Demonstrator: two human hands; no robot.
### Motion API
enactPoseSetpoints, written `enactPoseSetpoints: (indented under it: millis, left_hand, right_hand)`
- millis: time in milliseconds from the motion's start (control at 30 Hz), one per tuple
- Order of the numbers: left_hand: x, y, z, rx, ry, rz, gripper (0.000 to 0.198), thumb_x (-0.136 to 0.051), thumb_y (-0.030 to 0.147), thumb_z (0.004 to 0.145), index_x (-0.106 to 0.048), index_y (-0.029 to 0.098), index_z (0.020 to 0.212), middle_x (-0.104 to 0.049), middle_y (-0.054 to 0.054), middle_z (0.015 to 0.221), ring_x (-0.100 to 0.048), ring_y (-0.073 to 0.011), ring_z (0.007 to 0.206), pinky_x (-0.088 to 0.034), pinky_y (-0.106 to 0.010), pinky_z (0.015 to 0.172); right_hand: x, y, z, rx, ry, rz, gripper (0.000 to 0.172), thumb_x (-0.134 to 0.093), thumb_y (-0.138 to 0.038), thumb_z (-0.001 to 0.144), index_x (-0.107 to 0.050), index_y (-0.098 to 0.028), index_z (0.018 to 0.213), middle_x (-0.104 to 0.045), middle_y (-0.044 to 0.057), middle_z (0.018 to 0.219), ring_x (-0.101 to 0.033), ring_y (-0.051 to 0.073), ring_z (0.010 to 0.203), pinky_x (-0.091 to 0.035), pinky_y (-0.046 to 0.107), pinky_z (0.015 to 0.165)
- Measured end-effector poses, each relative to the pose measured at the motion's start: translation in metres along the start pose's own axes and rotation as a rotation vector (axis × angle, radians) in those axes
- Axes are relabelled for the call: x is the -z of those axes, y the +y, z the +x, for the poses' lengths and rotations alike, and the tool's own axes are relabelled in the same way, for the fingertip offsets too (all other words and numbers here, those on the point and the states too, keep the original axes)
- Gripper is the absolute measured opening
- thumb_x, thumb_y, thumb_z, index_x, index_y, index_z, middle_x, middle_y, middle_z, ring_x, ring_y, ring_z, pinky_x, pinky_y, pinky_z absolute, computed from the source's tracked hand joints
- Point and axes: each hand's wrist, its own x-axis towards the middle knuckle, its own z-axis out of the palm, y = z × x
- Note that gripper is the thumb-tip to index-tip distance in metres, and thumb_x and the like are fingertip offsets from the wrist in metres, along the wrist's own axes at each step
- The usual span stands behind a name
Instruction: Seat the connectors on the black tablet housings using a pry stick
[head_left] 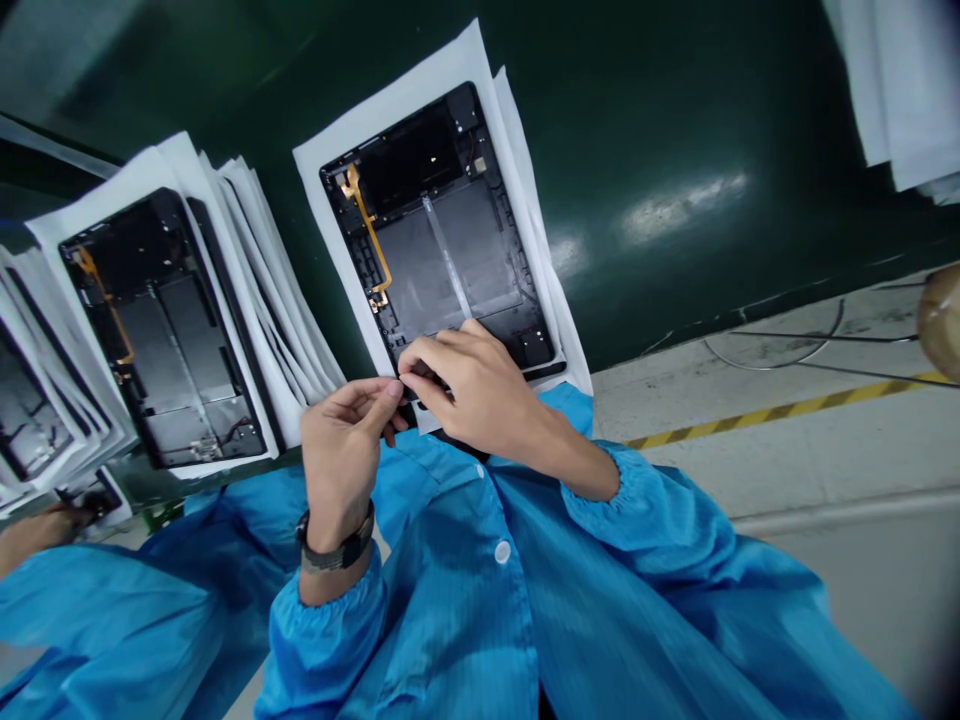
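In front of me a black tablet housing [427, 250] lies with its inside facing up on white foam sheets [313, 165]. An orange flex cable [373, 238] runs along its left side, and a pale strip [448, 255] crosses the middle. My left hand [349, 430] is closed in a pinch at the housing's near left corner. My right hand [480, 390] lies over the near edge, its thumb and forefinger pinched against the left fingertips. What sits between the fingers is too small and covered to make out.
To the left stands a stack of foam sheets [277, 290] with another open tablet housing [172, 330] on it. A co-worker's hand [37, 535] and blue sleeve are at the lower left. The green table [637, 130] ends at the right above a floor with yellow-black tape [780, 408].
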Motion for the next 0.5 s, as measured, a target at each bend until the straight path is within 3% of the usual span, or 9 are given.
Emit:
enactPoseSetpoints:
  millis: [333, 500]
  left_hand:
    - [-0.01, -0.001, -0.004, -0.072, 0.09, 0.102, 0.028, -0.079, 0.042, 0.085, -0.076, 0.015, 0.092, -0.069, -0.001, 0.067, -0.058, -0.0113, 0.054, -0.042, -0.021, 0.049]
    - [-0.005, 0.001, -0.001, -0.03, 0.01, 0.031, 0.029, -0.079, 0.042, 0.083, -0.076, 0.015, 0.09, -0.066, 0.0, 0.061, -0.054, -0.0102, 0.049, -0.04, -0.022, 0.047]
  right_hand:
    - [0.007, 0.0, -0.001, -0.012, 0.056, 0.104, 0.012, -0.054, -0.016, 0.103, -0.064, -0.018, 0.096, -0.07, 0.001, 0.087, -0.057, 0.016, 0.076, -0.037, 0.033, 0.086]
    - [0.01, -0.003, -0.002, -0.02, 0.083, 0.13, 0.01, -0.058, -0.016, 0.101, -0.063, -0.02, 0.093, -0.073, 0.0, 0.087, -0.059, 0.016, 0.077, -0.039, 0.031, 0.084]
